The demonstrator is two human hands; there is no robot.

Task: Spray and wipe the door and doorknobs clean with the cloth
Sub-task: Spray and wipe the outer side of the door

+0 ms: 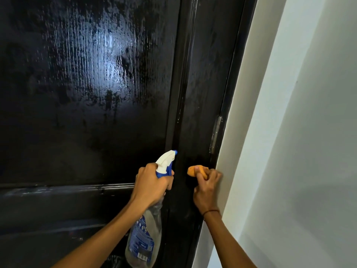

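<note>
Orange cloth [195,171] bunched in right hand [205,190] grip against black door [87,93], left hand [151,186] gripping spray bottle [144,236]

Wet black door [87,74], cloth [195,171] against it.

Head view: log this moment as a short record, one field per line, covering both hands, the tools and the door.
left hand: left hand grips the neck of the spray bottle
nozzle: aimed up and right, toward the door
right hand: right hand holds the bunched orange cloth
door: black door, upper panel streaked with wet spray
hinge: metal hinge on the door's right edge
wall: white wall to the right
</note>
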